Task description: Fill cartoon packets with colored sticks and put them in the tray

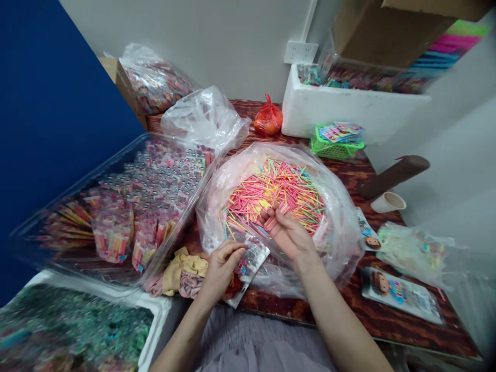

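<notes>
My left hand [225,263] is closed, its thumb and fingers pinching the edge of a printed clear plastic packet [253,258] with a silvery pattern. In my right hand [290,232] is a small bunch of pink sticks [272,222], some with a yellow tint, held between curled fingers and thumb. The right hand is above the near part of a large open plastic bag [341,206], which holds a heap of thin pink, yellow, green and blue sticks [298,188]. What the packet contains cannot be made out.
A clear tray [182,214] of filled packets stands left, with crumpled cloths [186,271] beside it. Behind are a clear bag [205,116], a red bag [268,118], a white foam box [349,108] and a green basket [335,150]. A paper cup [388,202] and printed packets [401,294] are right.
</notes>
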Demonstrator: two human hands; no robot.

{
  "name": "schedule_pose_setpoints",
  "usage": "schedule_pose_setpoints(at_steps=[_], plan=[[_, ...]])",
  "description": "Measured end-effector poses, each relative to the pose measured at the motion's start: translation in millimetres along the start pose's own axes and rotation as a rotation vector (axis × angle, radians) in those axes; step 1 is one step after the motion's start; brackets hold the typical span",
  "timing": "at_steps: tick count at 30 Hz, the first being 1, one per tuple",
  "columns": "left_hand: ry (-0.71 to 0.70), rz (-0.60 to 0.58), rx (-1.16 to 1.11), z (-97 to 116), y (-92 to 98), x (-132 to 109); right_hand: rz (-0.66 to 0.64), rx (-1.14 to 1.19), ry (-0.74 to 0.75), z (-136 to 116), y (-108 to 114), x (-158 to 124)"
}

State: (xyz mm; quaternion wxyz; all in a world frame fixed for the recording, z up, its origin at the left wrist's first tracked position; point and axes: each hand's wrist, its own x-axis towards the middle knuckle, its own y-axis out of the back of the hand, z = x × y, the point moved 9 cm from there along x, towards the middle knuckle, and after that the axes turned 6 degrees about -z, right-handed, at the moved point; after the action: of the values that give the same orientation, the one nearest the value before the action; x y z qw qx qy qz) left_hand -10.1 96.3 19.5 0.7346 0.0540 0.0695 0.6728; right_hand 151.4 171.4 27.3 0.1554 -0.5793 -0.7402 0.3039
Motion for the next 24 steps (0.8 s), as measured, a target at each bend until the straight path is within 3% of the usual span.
schedule_pose_setpoints(at_steps=[6,11,13,17,21,24], plan=[[0.047,0.016,-0.078,-14,-1.9,-3,-0.088,-0.126,-0.039,12,-27,-10],[0.052,0.036,-0.127,-19,-3.1,-7,-0.058,-0.184,-0.065,23,-30,-26],[0.039,0.037,-0.140,-18,-3.5,-7,-0.038,-0.275,-0.076,25,-29,-32],[-0.005,0.076,-0.183,-12,1.2,-9,-0.125,-0.500,-0.130,22,-42,-41],[-0.022,0.146,-0.287,-3,10.7,-13,-0.057,-0.699,0.046,-9,-55,-47],[-0.001,0.167,-0.375,5,16.6,-18,-0.152,-0.969,0.168,-19,-81,-51]])
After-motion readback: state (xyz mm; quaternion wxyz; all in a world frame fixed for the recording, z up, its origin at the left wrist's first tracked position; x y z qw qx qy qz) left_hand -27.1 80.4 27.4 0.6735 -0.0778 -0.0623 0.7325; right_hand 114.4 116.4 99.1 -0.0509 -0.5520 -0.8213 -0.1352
